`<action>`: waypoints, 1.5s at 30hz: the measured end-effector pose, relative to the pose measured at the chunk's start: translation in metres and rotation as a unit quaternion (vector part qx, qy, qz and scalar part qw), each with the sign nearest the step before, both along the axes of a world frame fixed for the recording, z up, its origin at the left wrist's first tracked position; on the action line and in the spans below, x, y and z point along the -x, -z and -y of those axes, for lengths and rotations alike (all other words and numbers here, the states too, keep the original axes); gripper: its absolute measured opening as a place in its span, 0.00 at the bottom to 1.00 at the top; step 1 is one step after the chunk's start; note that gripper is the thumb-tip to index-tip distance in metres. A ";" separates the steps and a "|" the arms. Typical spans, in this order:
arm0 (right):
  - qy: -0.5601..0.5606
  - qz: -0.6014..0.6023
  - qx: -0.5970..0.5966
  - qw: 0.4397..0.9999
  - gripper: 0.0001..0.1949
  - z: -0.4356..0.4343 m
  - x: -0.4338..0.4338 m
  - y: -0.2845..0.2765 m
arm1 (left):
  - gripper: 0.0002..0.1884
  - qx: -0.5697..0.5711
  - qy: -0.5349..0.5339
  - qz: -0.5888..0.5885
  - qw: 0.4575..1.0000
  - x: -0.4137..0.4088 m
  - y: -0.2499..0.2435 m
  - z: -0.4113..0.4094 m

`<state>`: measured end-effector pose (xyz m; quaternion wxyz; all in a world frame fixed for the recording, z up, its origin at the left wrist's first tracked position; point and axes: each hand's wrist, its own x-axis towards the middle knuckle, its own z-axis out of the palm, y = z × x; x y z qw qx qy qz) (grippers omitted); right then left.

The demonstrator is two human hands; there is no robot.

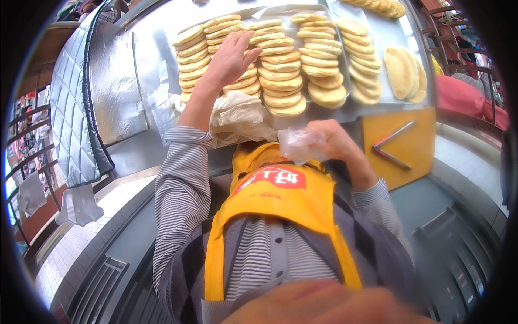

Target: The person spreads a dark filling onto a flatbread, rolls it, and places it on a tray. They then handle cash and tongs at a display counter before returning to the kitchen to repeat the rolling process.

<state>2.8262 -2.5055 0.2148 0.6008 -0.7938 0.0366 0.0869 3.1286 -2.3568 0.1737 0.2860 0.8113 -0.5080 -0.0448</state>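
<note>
Rows of round flatbreads (282,77) overlap on a metal tray (344,40) in front of me. My left hand (232,56) reaches over the second row, its fingers slightly spread at the upper breads; whether the fingertips touch or grip one is hidden. My right hand (330,139) is closed on a clear plastic bag (301,143), slightly blurred, just above my yellow apron (279,194). A crumpled cream cloth (243,117) lies at the near edge of the breads, below my left forearm.
Tongs (388,148) lie on a yellow board (408,129) at the right. Larger folded flatbreads (400,73) rest at the tray's right. Foil-faced insulation (115,81) and a quilted silver cover (73,105) are at the left, with clear plastic (162,101) beside the cloth.
</note>
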 end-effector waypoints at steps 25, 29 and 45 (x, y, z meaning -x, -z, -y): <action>0.151 -0.027 0.000 0.988 0.06 0.066 0.075 0.023 | 0.36 -0.019 0.022 0.126 0.992 0.043 0.095 0.196; 0.139 -0.007 -0.002 0.990 0.06 0.083 0.071 0.023 | 0.33 -0.042 0.082 0.089 0.992 0.091 0.123 0.224; 0.097 -0.046 0.024 0.994 0.09 0.040 0.011 0.006 | 0.29 -0.119 -0.265 0.136 0.947 -0.096 0.126 0.048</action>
